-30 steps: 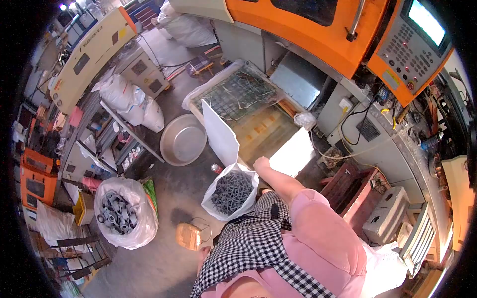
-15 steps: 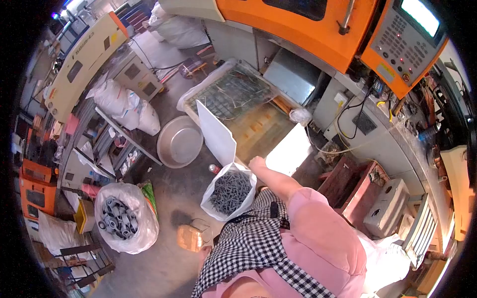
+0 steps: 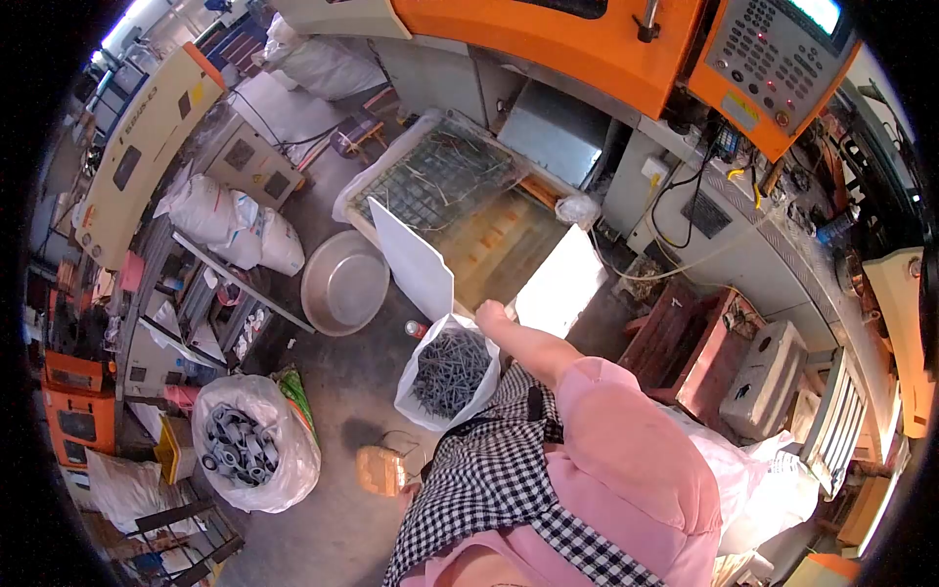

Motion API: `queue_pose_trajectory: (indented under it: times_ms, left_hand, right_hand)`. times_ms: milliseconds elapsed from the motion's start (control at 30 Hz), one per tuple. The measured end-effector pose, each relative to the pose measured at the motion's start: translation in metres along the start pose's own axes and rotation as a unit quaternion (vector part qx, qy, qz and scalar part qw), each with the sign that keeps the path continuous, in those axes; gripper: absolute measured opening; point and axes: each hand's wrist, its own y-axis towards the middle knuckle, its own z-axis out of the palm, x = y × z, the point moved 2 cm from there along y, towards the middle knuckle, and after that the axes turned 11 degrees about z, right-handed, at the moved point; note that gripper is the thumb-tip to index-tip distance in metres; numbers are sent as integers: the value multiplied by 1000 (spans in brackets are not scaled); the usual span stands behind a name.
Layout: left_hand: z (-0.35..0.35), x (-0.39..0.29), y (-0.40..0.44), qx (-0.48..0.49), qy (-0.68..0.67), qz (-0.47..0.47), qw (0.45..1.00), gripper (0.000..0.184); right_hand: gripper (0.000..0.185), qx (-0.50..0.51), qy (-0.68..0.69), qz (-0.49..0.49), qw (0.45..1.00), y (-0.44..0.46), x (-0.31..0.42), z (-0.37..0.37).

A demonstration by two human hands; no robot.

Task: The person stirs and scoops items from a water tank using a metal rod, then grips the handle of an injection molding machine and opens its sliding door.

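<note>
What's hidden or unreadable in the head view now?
Left hand: head view, mostly hidden by apron; grip unclear.
Right hand: head view, too small to tell finger placement.
Screen: head view, cut off by top edge, glare.
Bag by that hand: head view, grey pieces hide its bottom.

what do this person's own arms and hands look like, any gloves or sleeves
The right hand is bare, with no glove; a loose, plain pink sleeve covers the upper arm. The left hand barely shows, so its details can't be told. Black-and-white checked cloth covers the front.
</note>
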Motion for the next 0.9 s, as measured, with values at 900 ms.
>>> queue_pose_trajectory:
  times_ms: [900]
  left_hand:
    - [6,1,-1,-1,-6,-1,1000,32]
  right_hand:
    - [17,-25,23,11,999,-13,-8,-3]
